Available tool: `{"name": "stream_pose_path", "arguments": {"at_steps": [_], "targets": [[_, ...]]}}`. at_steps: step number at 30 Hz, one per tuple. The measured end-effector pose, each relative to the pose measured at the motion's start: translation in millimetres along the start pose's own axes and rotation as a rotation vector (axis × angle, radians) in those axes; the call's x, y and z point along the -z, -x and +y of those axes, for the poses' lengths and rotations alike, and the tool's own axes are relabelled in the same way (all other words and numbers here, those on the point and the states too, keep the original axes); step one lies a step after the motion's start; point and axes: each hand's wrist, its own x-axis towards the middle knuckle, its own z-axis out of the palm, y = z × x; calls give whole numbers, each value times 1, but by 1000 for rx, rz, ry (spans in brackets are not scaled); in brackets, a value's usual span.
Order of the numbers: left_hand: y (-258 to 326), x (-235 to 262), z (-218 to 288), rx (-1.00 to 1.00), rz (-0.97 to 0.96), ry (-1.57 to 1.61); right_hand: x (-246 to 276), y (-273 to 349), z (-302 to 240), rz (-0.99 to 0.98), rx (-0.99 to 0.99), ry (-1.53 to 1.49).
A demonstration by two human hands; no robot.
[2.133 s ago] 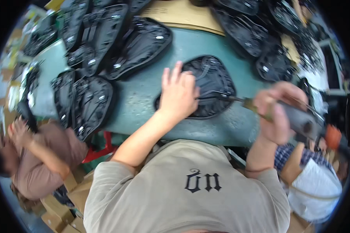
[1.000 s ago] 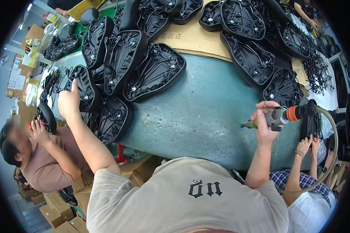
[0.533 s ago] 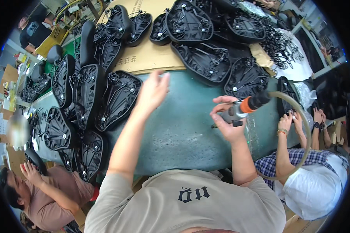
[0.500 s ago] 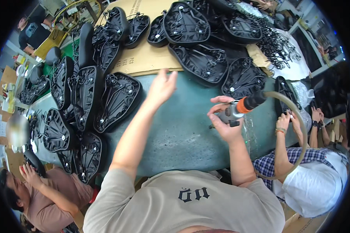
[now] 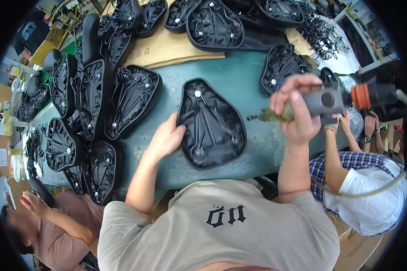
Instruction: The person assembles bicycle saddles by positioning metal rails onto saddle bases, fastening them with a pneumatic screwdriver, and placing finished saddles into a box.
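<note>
A black bicycle saddle (image 5: 212, 126) lies upside down on the green table in front of me, its metal rails and silver bolts showing. My left hand (image 5: 166, 137) grips its left edge, thumb on the rim and fingers partly hidden. To the right, clear of the saddle, my right hand (image 5: 298, 106) is wrapped round a grey air screwdriver (image 5: 323, 101) with an orange ring. The tool is held level, its bit pointing left towards the saddle, and a hose trails from its back end.
Several upturned saddles (image 5: 133, 101) are heaped at the left, more (image 5: 215, 25) at the back around a cardboard sheet (image 5: 176, 49). One saddle (image 5: 282, 70) lies beyond my right hand. Black wire parts (image 5: 321, 38) are piled at the back right. Co-workers sit close on both sides.
One saddle has come from the back pile to the table's middle, with my left hand now on it. My right hand has shifted right with the screwdriver, which is now levelled.
</note>
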Motion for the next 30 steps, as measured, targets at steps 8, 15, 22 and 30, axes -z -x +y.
{"name": "stream_pose_path", "arguments": {"at_steps": [8,15,22,30], "targets": [[26,-1,37,82,-68,-139,-78,-23,67,-120,-104,-133],[15,-19,29,85,-23,-218,-82,-15,89,-180,-149,-36],[16,-23,22,42,32,-239,-102,-33,95,-265,-301,106],[19,-26,16,11,106,-193,-97,-35,93,-319,-322,72]]}}
